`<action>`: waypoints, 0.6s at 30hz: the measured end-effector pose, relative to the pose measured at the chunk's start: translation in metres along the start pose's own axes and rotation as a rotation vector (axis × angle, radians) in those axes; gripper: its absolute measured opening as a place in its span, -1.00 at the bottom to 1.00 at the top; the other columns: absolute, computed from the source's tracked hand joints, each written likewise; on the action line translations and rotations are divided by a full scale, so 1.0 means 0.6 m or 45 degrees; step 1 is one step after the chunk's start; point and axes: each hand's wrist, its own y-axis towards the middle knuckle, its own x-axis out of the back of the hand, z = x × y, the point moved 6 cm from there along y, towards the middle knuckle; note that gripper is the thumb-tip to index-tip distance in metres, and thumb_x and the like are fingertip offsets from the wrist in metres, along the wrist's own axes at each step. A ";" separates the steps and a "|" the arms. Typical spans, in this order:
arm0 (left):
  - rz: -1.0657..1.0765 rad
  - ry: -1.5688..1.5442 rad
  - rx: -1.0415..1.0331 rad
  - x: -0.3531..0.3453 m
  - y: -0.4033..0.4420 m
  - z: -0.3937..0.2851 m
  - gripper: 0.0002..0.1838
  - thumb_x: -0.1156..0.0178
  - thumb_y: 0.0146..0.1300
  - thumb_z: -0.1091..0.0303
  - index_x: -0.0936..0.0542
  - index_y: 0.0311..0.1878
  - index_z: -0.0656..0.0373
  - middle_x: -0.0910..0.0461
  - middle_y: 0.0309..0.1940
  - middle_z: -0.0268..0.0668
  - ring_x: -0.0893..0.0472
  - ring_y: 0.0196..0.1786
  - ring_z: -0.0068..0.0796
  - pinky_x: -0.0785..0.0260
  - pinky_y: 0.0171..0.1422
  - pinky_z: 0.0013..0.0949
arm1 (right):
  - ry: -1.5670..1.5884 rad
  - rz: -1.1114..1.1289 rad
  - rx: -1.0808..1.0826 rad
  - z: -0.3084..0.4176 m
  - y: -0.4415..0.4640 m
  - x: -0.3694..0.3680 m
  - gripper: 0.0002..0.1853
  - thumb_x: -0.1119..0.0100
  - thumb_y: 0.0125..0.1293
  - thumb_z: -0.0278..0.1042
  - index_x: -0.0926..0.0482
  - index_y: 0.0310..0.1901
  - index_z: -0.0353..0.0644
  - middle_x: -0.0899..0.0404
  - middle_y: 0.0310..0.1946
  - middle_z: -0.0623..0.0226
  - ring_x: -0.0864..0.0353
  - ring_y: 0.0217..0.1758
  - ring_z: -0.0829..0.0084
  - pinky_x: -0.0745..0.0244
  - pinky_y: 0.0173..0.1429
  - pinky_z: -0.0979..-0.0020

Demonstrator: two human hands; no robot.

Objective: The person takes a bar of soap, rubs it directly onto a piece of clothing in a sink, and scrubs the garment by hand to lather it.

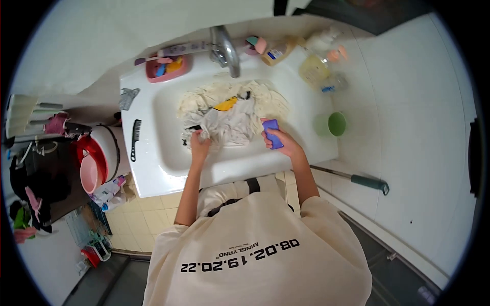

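In the white sink [168, 112] lies a wet, bunched white garment [237, 127] with a yellow patch and dark parts. Cream fabric [273, 99] spreads around and behind it. At the garment's near left edge, my left hand [200, 142] has its fingers curled on the cloth, pinching a fold. My right hand [287, 144] is closed around a purple soap bar [273, 134], held over the right side of the sink, beside the fabric. The bar's lower end is partly covered by my fingers.
A metal faucet [225, 51] stands at the back. Bottles [314, 69], a green cup [337, 124], a pink soap tray [167, 70], a grey cloth [128, 98] and a black comb [136, 140] sit on the rim. Red and pink basins [91, 173] are stacked at left.
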 end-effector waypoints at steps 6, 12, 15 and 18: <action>0.007 -0.263 0.292 -0.001 -0.019 -0.049 -0.57 -0.07 -0.18 0.49 -0.33 -0.11 0.25 -0.40 -0.22 -0.19 -0.35 -0.08 -0.36 -0.15 0.04 -0.43 | -0.653 -0.156 0.031 0.005 -0.014 0.041 -0.46 0.05 0.13 -0.38 -0.05 0.16 -0.04 -0.30 -0.39 0.36 -0.23 -0.56 0.63 -0.20 -0.48 0.60; 0.253 -0.123 -0.005 -0.051 -0.046 -0.080 -0.39 -0.02 -0.24 0.63 -0.25 0.04 0.19 -0.32 -0.09 -0.21 -0.33 -0.03 -0.45 -0.16 0.05 -0.51 | -1.765 -0.435 -0.061 -0.061 0.098 0.091 -0.38 0.01 -0.01 -0.42 -0.01 0.12 -0.12 -0.30 -0.18 0.03 -0.39 -0.19 0.18 -0.30 -0.11 0.28; 0.347 -0.606 0.358 -0.084 -0.068 -0.061 -0.25 0.07 -0.27 0.72 -0.05 0.13 0.13 -0.33 -0.13 -0.27 -0.37 -0.19 -0.50 -0.22 -0.08 -0.51 | -2.011 -0.505 0.232 -0.070 0.121 0.092 -0.33 -0.03 -0.10 -0.46 0.00 0.11 -0.16 -0.25 -0.13 -0.15 -0.26 -0.01 -0.08 -0.21 0.04 0.17; 0.045 -0.975 0.867 -0.098 -0.081 -0.004 -0.36 0.14 -0.25 0.77 -0.14 0.04 0.13 -0.31 -0.37 -0.32 -0.29 -0.49 -0.64 -0.07 -0.55 -0.59 | -1.899 -0.650 0.178 -0.061 0.139 0.105 -0.30 -0.07 -0.15 -0.48 0.02 0.09 -0.20 -0.24 -0.12 -0.17 -0.25 0.00 -0.11 -0.20 0.09 0.23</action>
